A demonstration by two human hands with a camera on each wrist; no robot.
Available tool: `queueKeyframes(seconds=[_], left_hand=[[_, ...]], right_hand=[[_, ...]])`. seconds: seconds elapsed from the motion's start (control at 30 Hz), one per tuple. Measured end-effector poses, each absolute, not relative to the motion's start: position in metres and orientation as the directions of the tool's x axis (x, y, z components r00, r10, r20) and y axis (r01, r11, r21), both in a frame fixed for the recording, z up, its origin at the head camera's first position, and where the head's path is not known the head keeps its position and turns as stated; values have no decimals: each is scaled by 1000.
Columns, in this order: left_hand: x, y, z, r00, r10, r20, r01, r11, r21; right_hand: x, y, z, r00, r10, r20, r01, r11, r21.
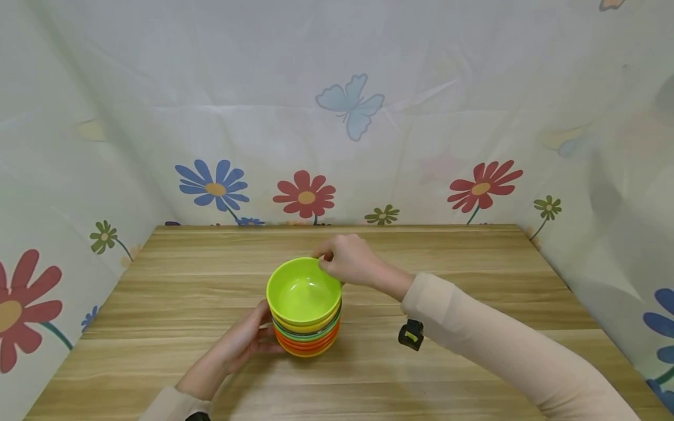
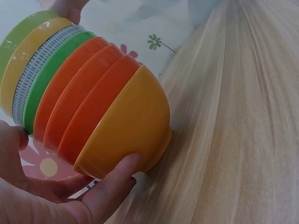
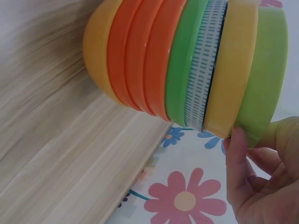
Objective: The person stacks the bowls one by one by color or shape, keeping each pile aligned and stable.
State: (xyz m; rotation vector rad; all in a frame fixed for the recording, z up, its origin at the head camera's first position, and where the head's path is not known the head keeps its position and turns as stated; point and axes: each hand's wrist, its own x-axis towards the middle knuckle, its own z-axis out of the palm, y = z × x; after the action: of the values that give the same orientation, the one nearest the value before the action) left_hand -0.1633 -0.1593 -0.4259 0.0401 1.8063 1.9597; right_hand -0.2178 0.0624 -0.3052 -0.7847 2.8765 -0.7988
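A stack of nested bowls stands upright on the wooden table (image 1: pixel 447 251). On top is a lime-green bowl (image 1: pixel 304 295), and my right hand (image 1: pixel 350 260) pinches its far right rim between thumb and fingers. Below it come a yellow bowl (image 3: pixel 236 70), a white bowl with dark dashes (image 3: pixel 203 70), a green bowl (image 3: pixel 181 70), several orange bowls (image 3: pixel 156 60) and a yellow-orange bowl (image 2: pixel 133 126) at the bottom. From the left, my left hand (image 1: pixel 239 342) holds the lower stack, its fingers curved against the sides. The lime-green bowl's inside holds nothing.
Behind the table hangs a white cloth (image 1: pixel 253 134) printed with flowers and a butterfly, and it continues along both sides. A small black device (image 1: pixel 411 335) sits at the right sleeve (image 1: pixel 474 327).
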Motion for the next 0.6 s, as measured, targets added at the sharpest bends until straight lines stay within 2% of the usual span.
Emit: queueKeyframes(seconds=[0.17,0.4,0.6], left_hand=[[-164,-159,-428,-892,344,-293,-319,-19,948],[-163,-159,-428,-892,334,-306,-318,20,948],[-166,-161,-431,-891,346,-293,-300,35,953]], right_hand=[[-217,65,-309,-853,-509,114,-492,712,-500],[-215,75,-326,-806,-537,247,-576,620,-532],[-212,86,-338,-809,-511,291,-581,615,-533]])
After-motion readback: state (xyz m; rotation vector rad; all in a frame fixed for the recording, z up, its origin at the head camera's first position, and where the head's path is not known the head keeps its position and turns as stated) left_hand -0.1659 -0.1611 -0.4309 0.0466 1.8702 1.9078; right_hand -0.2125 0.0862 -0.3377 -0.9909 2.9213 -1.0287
